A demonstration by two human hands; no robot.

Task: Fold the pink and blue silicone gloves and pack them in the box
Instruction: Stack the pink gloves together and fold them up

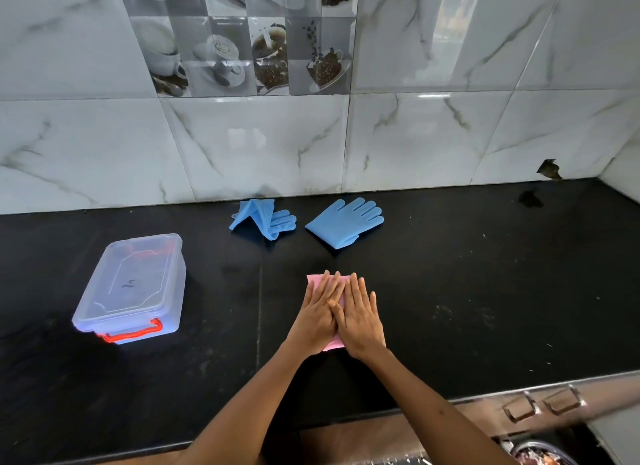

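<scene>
**Both hands press a folded pink glove flat**

The left hand [317, 317] and right hand [360, 321] lie spread, palms down, side by side on the pink silicone glove [313, 280], flattening its fold on the black counter [485, 291]. Next, probably, packing it. The clear box [133, 288], well to the left, has its lid on, so it needs opening. Behind lie two blue gloves: one crumpled [263, 218], one flat [346, 222].

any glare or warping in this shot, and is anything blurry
Head view: window glare streaks the wall tiles; wide-angle lens bows the counter edge and grout lines; bottom right corner is smeared; gloves and box stay sharp.
</scene>
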